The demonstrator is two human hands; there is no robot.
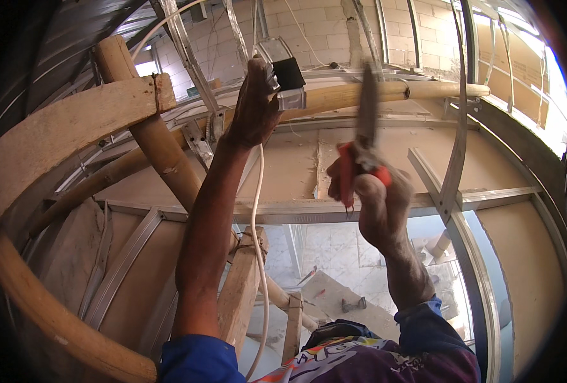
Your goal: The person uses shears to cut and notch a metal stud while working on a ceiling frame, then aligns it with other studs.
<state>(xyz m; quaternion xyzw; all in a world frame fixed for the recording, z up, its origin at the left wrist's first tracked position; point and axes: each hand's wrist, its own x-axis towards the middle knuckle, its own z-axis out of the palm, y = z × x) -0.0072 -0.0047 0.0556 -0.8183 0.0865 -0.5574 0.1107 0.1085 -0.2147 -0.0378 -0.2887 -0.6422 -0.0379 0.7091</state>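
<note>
My left hand (256,105) is raised in front of me, fingers curled around a bent piece of shiny metal (292,99) with a dark inner face; how far the fingertips wrap behind it I cannot tell. The metal sits above the far edge of the ceiling opening, in front of a long bamboo pole (341,96) that crosses behind it. My right hand (380,188) is closed around the red handles of a pair of metal snips (366,127), just beyond the opening's far edge. The blades point up, well apart from the metal piece, and are too blurred to tell whether they are parted. A white cable (258,204) hangs beside my left forearm and runs down past a wooden post (240,293) at the opening's left edge. Along the right edge of the opening runs a metal bar (478,287), with a ceiling board (526,268) beyond it. Through the opening I see a pale tiled floor (334,246) far below, scattered with scraps. To my left, a thick wooden beam (73,131) meets a slanting pole (162,156), and a block wall (322,29) stands at the back.
</note>
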